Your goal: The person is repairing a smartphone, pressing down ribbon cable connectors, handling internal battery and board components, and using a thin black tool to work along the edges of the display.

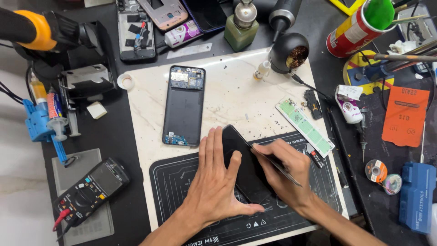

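Black multimeter (91, 191) sits far left of the fingers, well apart. Opened phone body (184, 105) lies just beyond the left fingertips, boards showing at both ends. Left hand (214, 182) has fingers close together and flat, thumb out, pressing the dark phone panel (243, 166) onto the black mat (173, 182). Right hand (287, 171) pinches a thin metal tool (277, 165) at the panel's right edge. Best to keep pressure flat and blade shallow, working along the seam. Green strip (305, 126) lies right of the fingers.
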